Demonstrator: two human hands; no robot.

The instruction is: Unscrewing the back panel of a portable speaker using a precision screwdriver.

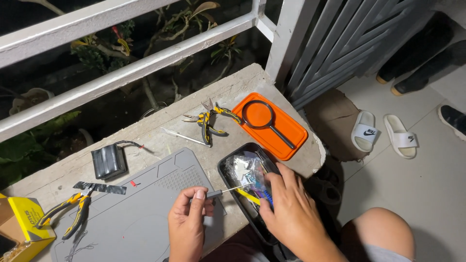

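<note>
A thin grey-handled screwdriver (221,192) (tip apparently bare) is pinched in the closed left hand (187,223); the right hand (291,208) rests half-open in the black tray (224,167).

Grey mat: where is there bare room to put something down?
The grey mat is bare between the black battery pack and the left hand. It's crowded around the black tray, where the right hand digs.

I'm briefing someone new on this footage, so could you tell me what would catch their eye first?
The bright orange tray at the bench's right end, with a black magnifying glass lying on it. Nearer the camera, the left hand pinches a thin screwdriver while the right hand reaches into a black tray of small parts.
</note>
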